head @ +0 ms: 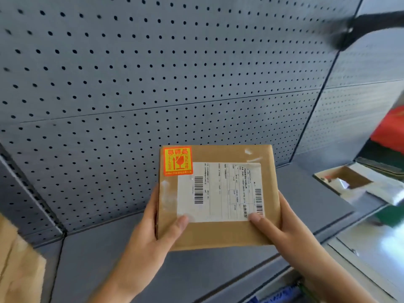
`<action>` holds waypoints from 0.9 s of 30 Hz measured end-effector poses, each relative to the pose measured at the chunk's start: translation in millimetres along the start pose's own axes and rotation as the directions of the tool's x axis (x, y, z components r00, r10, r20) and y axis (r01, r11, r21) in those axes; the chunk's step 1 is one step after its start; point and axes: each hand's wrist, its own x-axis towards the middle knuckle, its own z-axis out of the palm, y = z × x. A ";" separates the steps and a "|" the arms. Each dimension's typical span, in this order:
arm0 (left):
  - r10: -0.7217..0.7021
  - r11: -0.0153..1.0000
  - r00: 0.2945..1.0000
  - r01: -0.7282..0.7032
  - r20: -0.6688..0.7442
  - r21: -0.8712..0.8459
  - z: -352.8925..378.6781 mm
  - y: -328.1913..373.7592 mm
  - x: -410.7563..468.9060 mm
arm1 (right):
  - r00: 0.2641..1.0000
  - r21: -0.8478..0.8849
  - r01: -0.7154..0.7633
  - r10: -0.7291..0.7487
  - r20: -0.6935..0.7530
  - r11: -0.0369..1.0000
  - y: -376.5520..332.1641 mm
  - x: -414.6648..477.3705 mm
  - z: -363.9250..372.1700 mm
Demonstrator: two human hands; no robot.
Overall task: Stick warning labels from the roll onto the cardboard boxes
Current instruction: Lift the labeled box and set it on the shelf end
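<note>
Firstly, the left thumb (179, 224) lies flat on the top face of the cardboard box (218, 235), its tip at the lower left corner of the white shipping label (220, 191); the right thumb (257, 218) presses the lower right corner of the same label. The remaining fingers of both hands pass under the box and are hidden, so their spread cannot be told. The left hand (148, 235) grips the box's left edge and the right hand (284, 228) grips its right edge, thumbs above and fingers below. The box is held roughly level, centre frame, over a grey shelf (306, 193) and in front of a grey pegboard (153, 62). An orange-and-yellow warning label (178, 161) is stuck flat in the box's top left corner, its lower right corner overlapping the shipping label. To the right, on the shelf, sits an open carton (349, 179). A blurred cardboard piece (17, 259) shows at lower left.
</note>
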 end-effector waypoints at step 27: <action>0.067 0.998 0.933 -0.069 0.355 -0.006 272.3 23.8 117.6 | 0.964 -0.014 -0.020 0.015 -0.267 1.000 85.1 -9.5 -258.0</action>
